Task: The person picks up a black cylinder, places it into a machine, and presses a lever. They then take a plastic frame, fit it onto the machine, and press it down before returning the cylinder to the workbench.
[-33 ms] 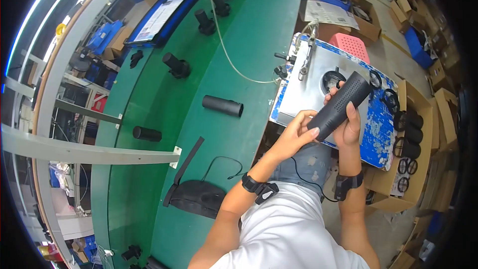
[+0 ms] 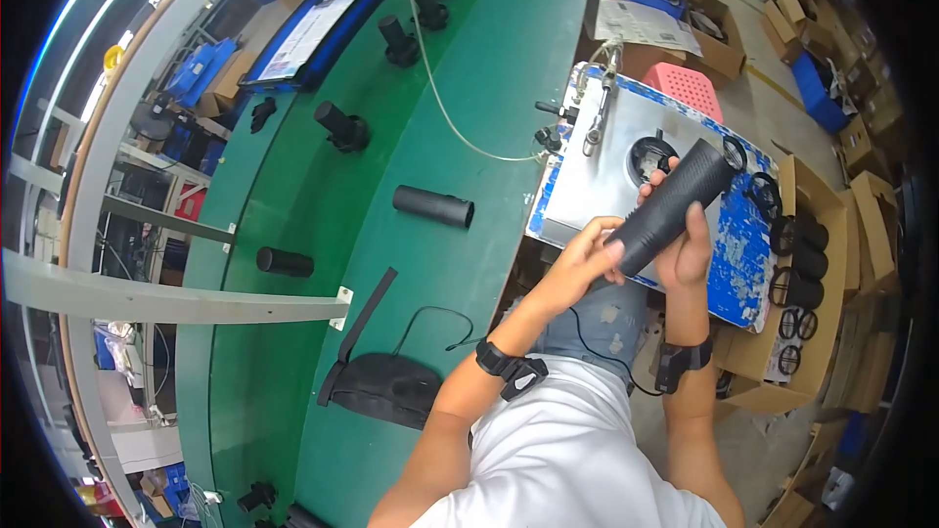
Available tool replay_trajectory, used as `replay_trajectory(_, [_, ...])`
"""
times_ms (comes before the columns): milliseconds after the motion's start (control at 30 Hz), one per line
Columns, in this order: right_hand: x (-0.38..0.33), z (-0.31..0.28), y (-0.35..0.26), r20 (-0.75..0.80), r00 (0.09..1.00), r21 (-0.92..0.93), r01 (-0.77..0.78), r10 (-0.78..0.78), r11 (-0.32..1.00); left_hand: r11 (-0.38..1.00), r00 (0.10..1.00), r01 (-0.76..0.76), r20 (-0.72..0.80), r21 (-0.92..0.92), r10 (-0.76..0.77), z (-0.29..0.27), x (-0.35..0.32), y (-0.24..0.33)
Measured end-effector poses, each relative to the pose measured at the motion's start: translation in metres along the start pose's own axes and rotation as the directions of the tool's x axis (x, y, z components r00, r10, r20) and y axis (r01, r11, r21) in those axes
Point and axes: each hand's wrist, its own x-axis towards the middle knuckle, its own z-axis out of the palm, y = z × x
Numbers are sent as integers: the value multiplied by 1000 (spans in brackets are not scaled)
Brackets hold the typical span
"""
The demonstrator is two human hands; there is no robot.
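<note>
A black perforated cylindrical tube (image 2: 677, 203) is held at a slant in both hands, above the near side of a bench fixture. My left hand (image 2: 591, 260) is closed around its lower end, thumb on top. My right hand (image 2: 687, 252) wraps it from the right, thumb along the near side and fingertips showing past the far side. Just beyond the tube, a round black part (image 2: 649, 158) sits on the fixture's silver metal plate (image 2: 592, 186). A metal air cylinder (image 2: 601, 110) is mounted at that plate's far left.
Another black tube (image 2: 433, 206) lies on the green bench, near a black pouch (image 2: 383, 386). Several black parts (image 2: 340, 125) stand along the green channel at left. Black rings (image 2: 764, 196) and a cardboard box (image 2: 827, 337) are at right; a pink basket (image 2: 685, 88) lies beyond.
The tube has turned slightly about its length in my hands, so its hole pattern looks different. My right thumb has shifted slightly.
</note>
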Motion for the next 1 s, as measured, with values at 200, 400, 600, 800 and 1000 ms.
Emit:
replay_trajectory(200, [19,-30,-34,181,974,-45,148,-138,988,959,974,224,60,-171,-217,-7,5,-14])
replay_trajectory(400, [81,-64,-47,42,927,-665,305,-374,682,952,943,306,-145,33,-298,-44,-19,-44])
replay_trajectory(600, [103,-88,-28,-6,957,-745,188,-289,640,959,938,282,-214,15,-272,-54,-34,-40])
replay_trajectory(800, [102,-89,15,-35,908,-858,186,-417,478,961,936,272,-220,-46,-276,-55,-40,-48])
replay_trajectory(1000, [85,-90,40,-73,791,-947,136,-608,290,968,939,245,-232,-61,-253,-46,-25,-56])
